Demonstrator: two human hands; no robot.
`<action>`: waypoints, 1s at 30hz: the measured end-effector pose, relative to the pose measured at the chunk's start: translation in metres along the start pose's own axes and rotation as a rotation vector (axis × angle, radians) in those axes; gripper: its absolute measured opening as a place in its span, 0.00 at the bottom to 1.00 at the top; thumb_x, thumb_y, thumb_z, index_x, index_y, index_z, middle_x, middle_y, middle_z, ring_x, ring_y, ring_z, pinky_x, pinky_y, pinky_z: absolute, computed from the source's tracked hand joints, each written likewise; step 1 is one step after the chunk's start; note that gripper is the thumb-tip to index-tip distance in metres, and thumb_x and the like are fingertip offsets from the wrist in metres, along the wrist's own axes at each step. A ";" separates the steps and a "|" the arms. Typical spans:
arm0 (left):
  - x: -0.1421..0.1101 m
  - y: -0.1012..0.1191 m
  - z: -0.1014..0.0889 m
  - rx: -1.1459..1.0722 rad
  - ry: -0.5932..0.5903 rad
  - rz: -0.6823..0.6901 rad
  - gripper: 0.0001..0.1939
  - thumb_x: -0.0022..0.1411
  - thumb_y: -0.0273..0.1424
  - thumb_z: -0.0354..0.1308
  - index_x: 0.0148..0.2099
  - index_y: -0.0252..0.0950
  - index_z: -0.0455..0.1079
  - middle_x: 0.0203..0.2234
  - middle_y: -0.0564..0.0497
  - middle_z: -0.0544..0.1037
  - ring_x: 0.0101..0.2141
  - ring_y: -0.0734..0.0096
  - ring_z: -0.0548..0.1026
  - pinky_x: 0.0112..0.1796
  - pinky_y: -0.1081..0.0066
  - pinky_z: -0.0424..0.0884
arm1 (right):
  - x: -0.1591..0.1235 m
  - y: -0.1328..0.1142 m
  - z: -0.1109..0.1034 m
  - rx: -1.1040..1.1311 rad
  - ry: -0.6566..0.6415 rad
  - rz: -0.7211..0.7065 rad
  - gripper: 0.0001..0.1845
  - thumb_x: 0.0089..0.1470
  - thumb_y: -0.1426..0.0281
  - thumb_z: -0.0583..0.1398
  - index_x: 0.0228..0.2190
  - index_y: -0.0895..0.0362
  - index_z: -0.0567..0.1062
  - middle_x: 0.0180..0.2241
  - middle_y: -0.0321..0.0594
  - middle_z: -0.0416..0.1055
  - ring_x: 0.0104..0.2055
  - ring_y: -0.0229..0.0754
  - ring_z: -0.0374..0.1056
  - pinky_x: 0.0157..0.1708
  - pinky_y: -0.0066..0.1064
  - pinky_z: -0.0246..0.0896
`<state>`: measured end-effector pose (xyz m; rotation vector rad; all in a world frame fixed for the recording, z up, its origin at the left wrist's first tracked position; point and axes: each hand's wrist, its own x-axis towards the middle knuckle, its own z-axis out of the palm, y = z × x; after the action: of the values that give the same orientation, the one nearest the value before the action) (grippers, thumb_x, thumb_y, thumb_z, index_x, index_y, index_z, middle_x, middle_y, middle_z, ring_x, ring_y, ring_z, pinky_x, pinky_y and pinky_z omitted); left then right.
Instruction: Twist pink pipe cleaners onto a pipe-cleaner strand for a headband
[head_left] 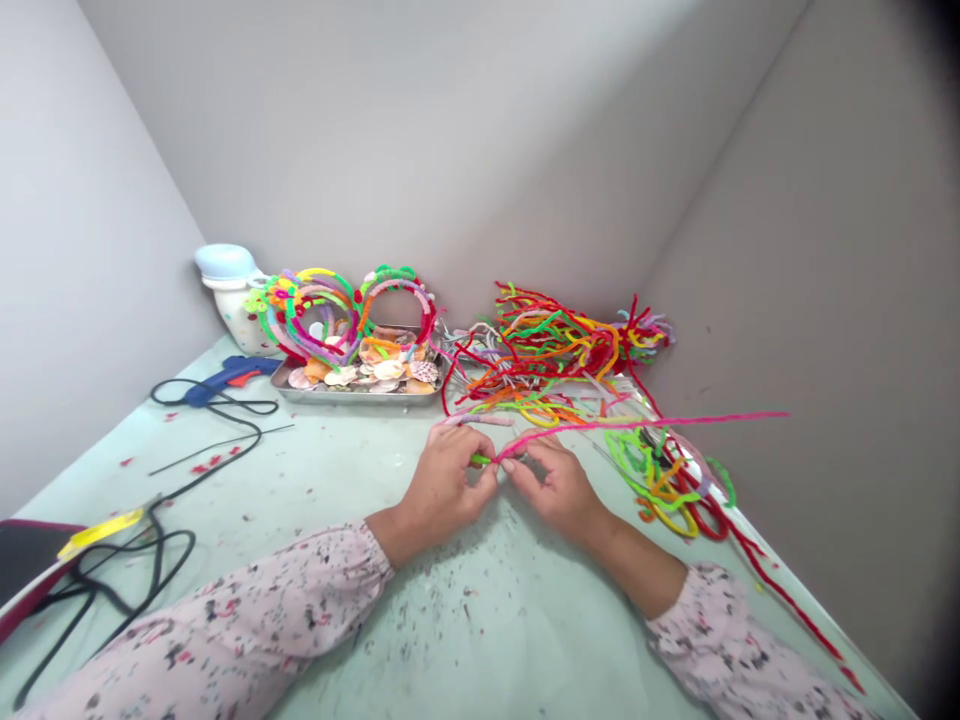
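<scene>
A: How many hands are you seeing, and what are they gripping?

B: Two. The left hand (448, 480) is pinching one short green piece (481, 459) between thumb and forefinger, and the right hand (559, 488) is closing its thumb and fingertips on one pink fuzzy stem (660, 421)

A: Where is that stem lying, and how is it looking?

B: It is hanging above the middle of the pale green table (525, 620), one end meeting the green piece between the hands. It is glowing hot pink, thin and fluffy, bending up slightly over the right hand, then running nearly straight towards the right wall (810, 250)

A: What else are you counting?

B: One metal tray (360, 398) is holding many shells (386, 370), too jumbled for an exact number. Two clusters of fuzzy rings, a left cluster (311, 310) and a right cluster (397, 290), are standing at it. One blue glue gun (225, 377) with a red trigger is resting to the left, and one white container (244, 318) with a light blue lid is standing behind. One big heap of coloured stems (559, 340) is spreading right of the tray, and a smaller tangle (660, 480) is lying nearer the right edge

A: Are any labels showing?

B: One yellow strip (101, 533) is showing at the left, but I am not making out any writing on it
</scene>
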<state>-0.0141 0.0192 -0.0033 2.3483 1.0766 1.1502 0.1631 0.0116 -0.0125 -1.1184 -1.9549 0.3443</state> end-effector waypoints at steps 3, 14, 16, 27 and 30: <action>0.000 0.000 -0.001 0.002 -0.010 0.000 0.02 0.56 0.26 0.55 0.34 0.36 0.65 0.28 0.54 0.72 0.33 0.70 0.69 0.44 0.64 0.60 | 0.001 0.001 0.000 -0.002 0.002 -0.013 0.04 0.54 0.70 0.58 0.30 0.56 0.73 0.30 0.38 0.72 0.37 0.42 0.67 0.42 0.35 0.60; -0.001 -0.003 -0.001 -0.001 -0.057 0.017 0.03 0.57 0.26 0.54 0.36 0.36 0.65 0.30 0.52 0.72 0.35 0.68 0.69 0.44 0.63 0.60 | 0.000 -0.001 0.001 0.005 -0.025 0.056 0.04 0.53 0.70 0.58 0.29 0.56 0.73 0.29 0.38 0.72 0.37 0.42 0.66 0.40 0.36 0.60; 0.000 -0.002 -0.001 -0.003 -0.049 0.020 0.03 0.57 0.25 0.54 0.36 0.36 0.65 0.30 0.52 0.72 0.35 0.68 0.69 0.44 0.63 0.60 | 0.000 -0.001 0.000 0.006 -0.028 0.062 0.04 0.53 0.70 0.58 0.28 0.56 0.73 0.29 0.38 0.72 0.37 0.42 0.65 0.40 0.36 0.59; 0.002 -0.001 -0.006 0.044 -0.069 -0.004 0.05 0.58 0.26 0.53 0.38 0.37 0.66 0.34 0.51 0.73 0.39 0.66 0.69 0.46 0.61 0.58 | 0.002 -0.001 -0.002 0.043 -0.039 0.120 0.06 0.54 0.68 0.58 0.28 0.56 0.73 0.29 0.38 0.71 0.36 0.42 0.65 0.39 0.35 0.60; 0.002 -0.001 -0.006 0.044 -0.075 -0.003 0.05 0.58 0.27 0.53 0.38 0.37 0.67 0.33 0.51 0.74 0.39 0.65 0.70 0.46 0.61 0.58 | 0.003 -0.001 -0.003 0.067 -0.036 0.130 0.06 0.54 0.68 0.58 0.28 0.56 0.73 0.29 0.38 0.71 0.36 0.42 0.66 0.40 0.35 0.60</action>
<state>-0.0185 0.0208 0.0014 2.4021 1.0892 1.0382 0.1638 0.0125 -0.0086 -1.2059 -1.8924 0.4984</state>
